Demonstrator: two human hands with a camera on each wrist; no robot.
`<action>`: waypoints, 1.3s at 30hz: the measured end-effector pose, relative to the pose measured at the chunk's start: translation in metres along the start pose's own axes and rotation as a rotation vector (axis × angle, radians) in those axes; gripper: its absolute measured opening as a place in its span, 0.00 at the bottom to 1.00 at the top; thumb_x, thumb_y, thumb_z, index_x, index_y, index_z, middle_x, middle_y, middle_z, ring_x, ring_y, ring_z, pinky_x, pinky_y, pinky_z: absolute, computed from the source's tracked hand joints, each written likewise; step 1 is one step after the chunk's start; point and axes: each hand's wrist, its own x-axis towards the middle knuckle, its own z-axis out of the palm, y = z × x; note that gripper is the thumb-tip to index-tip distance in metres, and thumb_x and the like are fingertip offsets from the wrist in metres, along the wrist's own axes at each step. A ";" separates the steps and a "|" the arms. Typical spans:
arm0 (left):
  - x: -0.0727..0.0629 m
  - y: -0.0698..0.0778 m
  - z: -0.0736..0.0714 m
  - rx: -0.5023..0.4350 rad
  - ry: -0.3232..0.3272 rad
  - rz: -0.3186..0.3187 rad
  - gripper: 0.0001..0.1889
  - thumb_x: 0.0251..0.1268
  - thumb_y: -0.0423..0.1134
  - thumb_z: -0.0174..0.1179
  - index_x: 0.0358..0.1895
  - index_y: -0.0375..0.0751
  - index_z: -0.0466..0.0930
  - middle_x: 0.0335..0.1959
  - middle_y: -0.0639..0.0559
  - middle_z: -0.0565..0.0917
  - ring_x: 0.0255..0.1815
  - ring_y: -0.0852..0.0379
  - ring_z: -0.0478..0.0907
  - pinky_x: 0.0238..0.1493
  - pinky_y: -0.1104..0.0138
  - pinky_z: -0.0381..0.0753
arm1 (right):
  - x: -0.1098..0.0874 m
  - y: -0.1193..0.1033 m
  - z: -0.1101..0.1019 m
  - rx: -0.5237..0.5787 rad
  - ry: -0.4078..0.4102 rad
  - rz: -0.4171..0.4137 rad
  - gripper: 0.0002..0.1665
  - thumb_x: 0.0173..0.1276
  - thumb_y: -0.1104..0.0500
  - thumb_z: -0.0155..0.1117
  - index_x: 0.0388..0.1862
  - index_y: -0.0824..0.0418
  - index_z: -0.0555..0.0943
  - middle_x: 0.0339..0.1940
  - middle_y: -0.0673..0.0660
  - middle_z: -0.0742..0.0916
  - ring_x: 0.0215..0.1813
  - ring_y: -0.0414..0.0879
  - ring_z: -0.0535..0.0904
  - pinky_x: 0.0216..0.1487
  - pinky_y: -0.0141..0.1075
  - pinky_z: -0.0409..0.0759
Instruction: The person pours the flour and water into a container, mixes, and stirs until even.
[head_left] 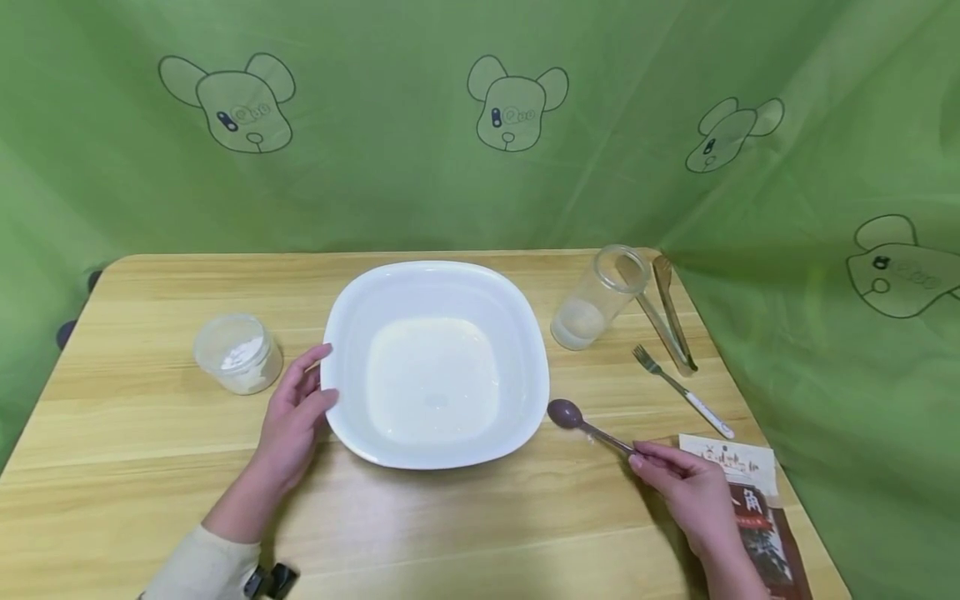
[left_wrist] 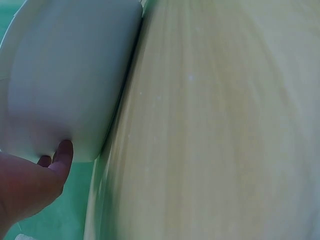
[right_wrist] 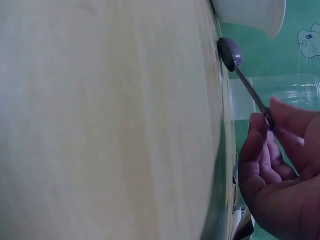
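Note:
A large white basin (head_left: 435,454) with rounded corners stands mid-table. At its left side my left hand (head_left: 295,421) holds it, thumb and forefinger at the rim. In the left wrist view, fingertips (left_wrist: 64,150) meet the basin's outer wall (left_wrist: 65,80). My right hand (head_left: 686,492) pinches the handle end of a dark purple spoon (head_left: 566,413) between thumb and forefinger. The spoon's bowl lies low beside the basin's lower right corner, pointing left. From the right wrist view, the spoon (right_wrist: 231,54) reaches toward the basin, and the other fingers of that hand are bent.
Left of the basin is a clear tub (head_left: 238,354) of white stuff. On the right stand a glass jar (head_left: 600,296) with whitish contents, wooden-tipped tongs (head_left: 670,304), a fork (head_left: 678,387) and a dark red packet (head_left: 761,525) under the right forearm. Green cloth (head_left: 420,167) hangs behind.

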 end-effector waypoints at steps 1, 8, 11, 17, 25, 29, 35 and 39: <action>0.000 0.000 0.000 0.000 0.002 0.000 0.31 0.67 0.20 0.49 0.73 0.39 0.63 0.64 0.33 0.71 0.59 0.45 0.74 0.52 0.62 0.83 | 0.000 0.000 0.000 -0.023 -0.004 -0.007 0.23 0.57 0.68 0.76 0.52 0.76 0.82 0.35 0.54 0.89 0.37 0.44 0.87 0.41 0.33 0.85; -0.002 0.000 -0.001 -0.001 0.008 -0.002 0.31 0.67 0.20 0.49 0.73 0.38 0.62 0.64 0.32 0.71 0.60 0.44 0.74 0.51 0.63 0.83 | 0.002 0.001 0.003 -0.204 0.003 -0.008 0.24 0.56 0.64 0.78 0.51 0.70 0.84 0.35 0.58 0.89 0.34 0.42 0.85 0.37 0.31 0.85; -0.003 0.000 -0.001 0.001 0.011 -0.004 0.31 0.67 0.20 0.49 0.73 0.38 0.62 0.64 0.32 0.71 0.60 0.44 0.74 0.51 0.63 0.83 | 0.002 0.001 0.004 -0.309 0.003 -0.034 0.22 0.56 0.62 0.79 0.50 0.67 0.86 0.37 0.59 0.89 0.34 0.42 0.85 0.36 0.30 0.85; -0.003 0.001 0.000 0.001 0.015 -0.007 0.31 0.67 0.20 0.49 0.73 0.38 0.62 0.64 0.32 0.71 0.59 0.44 0.74 0.51 0.63 0.83 | 0.005 0.002 0.005 -0.482 0.015 -0.087 0.19 0.55 0.57 0.80 0.46 0.62 0.88 0.33 0.54 0.89 0.31 0.40 0.84 0.33 0.30 0.80; -0.002 0.000 0.001 0.007 0.017 -0.015 0.31 0.66 0.20 0.49 0.73 0.38 0.62 0.65 0.33 0.70 0.60 0.44 0.73 0.51 0.62 0.83 | 0.006 0.000 0.007 -0.560 0.021 -0.097 0.19 0.55 0.56 0.81 0.44 0.60 0.89 0.32 0.53 0.89 0.33 0.44 0.84 0.35 0.35 0.77; 0.000 -0.001 0.002 0.010 0.009 -0.015 0.31 0.67 0.21 0.49 0.74 0.39 0.62 0.66 0.32 0.69 0.61 0.43 0.73 0.52 0.61 0.83 | 0.007 -0.002 0.008 -0.574 0.013 -0.084 0.18 0.55 0.56 0.80 0.44 0.61 0.89 0.34 0.55 0.89 0.33 0.46 0.83 0.33 0.36 0.77; 0.001 0.000 0.001 0.038 0.007 -0.023 0.31 0.67 0.21 0.49 0.74 0.39 0.61 0.67 0.32 0.69 0.63 0.42 0.71 0.53 0.62 0.82 | 0.008 -0.007 0.009 -0.591 -0.004 -0.091 0.18 0.55 0.57 0.80 0.45 0.61 0.89 0.34 0.55 0.89 0.34 0.48 0.83 0.35 0.39 0.77; -0.003 0.001 0.003 0.153 0.030 0.001 0.30 0.70 0.23 0.49 0.74 0.40 0.62 0.67 0.38 0.69 0.63 0.45 0.70 0.55 0.67 0.80 | 0.005 -0.017 0.006 -0.606 -0.003 -0.106 0.19 0.59 0.54 0.78 0.46 0.61 0.88 0.38 0.57 0.89 0.38 0.52 0.84 0.36 0.41 0.79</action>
